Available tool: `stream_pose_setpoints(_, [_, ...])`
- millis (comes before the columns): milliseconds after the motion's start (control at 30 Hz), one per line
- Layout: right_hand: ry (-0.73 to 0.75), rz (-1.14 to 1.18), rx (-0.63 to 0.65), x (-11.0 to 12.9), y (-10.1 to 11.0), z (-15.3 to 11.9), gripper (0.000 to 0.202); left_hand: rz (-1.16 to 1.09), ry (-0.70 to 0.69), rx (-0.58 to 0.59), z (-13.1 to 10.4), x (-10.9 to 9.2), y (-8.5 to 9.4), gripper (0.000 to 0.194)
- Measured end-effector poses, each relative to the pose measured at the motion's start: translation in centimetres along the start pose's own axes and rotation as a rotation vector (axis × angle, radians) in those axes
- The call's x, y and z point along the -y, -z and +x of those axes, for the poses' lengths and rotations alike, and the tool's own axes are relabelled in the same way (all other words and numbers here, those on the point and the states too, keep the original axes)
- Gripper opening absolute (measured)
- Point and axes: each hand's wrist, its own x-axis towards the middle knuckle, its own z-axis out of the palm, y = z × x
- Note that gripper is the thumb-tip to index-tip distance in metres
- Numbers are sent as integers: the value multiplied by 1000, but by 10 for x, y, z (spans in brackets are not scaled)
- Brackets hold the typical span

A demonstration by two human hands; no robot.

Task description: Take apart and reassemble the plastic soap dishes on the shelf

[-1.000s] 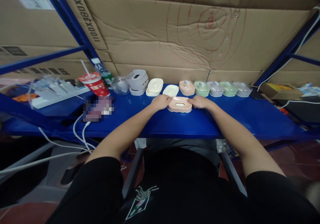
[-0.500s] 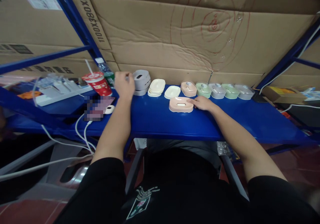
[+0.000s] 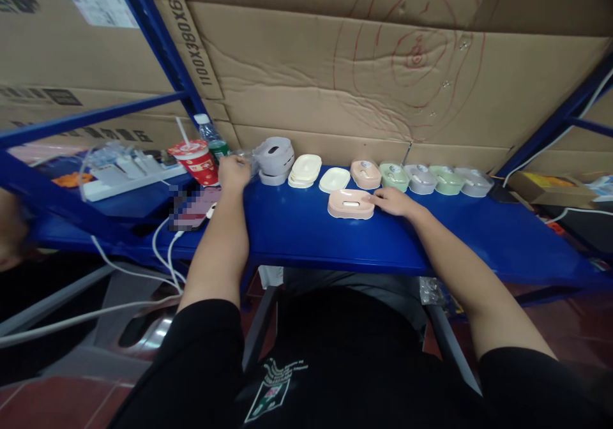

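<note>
My right hand (image 3: 393,200) grips the right end of a pink soap dish (image 3: 350,210) with a slot in its middle, resting on the blue table. My left hand (image 3: 234,173) is closed at the left, its fingers curled at a see-through plastic cover (image 3: 246,156) beside a stack of grey soap dishes (image 3: 276,151); the fingertips are partly hidden. Between the hands are stacked cream trays (image 3: 305,168) and a single cream tray (image 3: 334,179). A row of soap dishes with clear covers stands behind my right hand: pink (image 3: 366,175), green (image 3: 394,177), grey (image 3: 421,180) and more.
A red paper cup (image 3: 198,164) with a straw and a green-labelled bottle (image 3: 213,138) stand at the left. A phone (image 3: 196,209) and white cables (image 3: 160,256) lie nearer. Cardboard (image 3: 306,65) lines the back. Another person's hand (image 3: 10,228) shows at the far left.
My left hand has moved down and slightly away from the grey stack, and the clear plastic cover now shows beside it. My right hand stays on the pink soap dish. The view has shifted slightly.
</note>
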Motion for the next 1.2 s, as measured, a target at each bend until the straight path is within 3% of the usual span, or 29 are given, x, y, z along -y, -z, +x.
stream_pose_setpoints(333, [3,11,-8,0,2,-1,63,-157,26,-191,11,-1,-3,8])
stream_pose_setpoints(700, [6,11,-9,3,4,-3,58,23,71,-92,1,-1,-4,31])
stream_pose_setpoints(867, [21,7,-15,2,3,-2,60,14,48,-146,-6,-12,4,27])
stream_pose_setpoints(1067, [20,-7,-12,0,3,-1,61,-213,-157,-348,-13,-26,14,15])
stream_pose_setpoints(1133, [23,-13,-13,0,3,-1,60,-358,-176,-347,-16,-37,12,22])
stream_pose_setpoints(1200, [33,-18,-46,0,3,-2,58,-514,-137,-250,-24,-53,4,30])
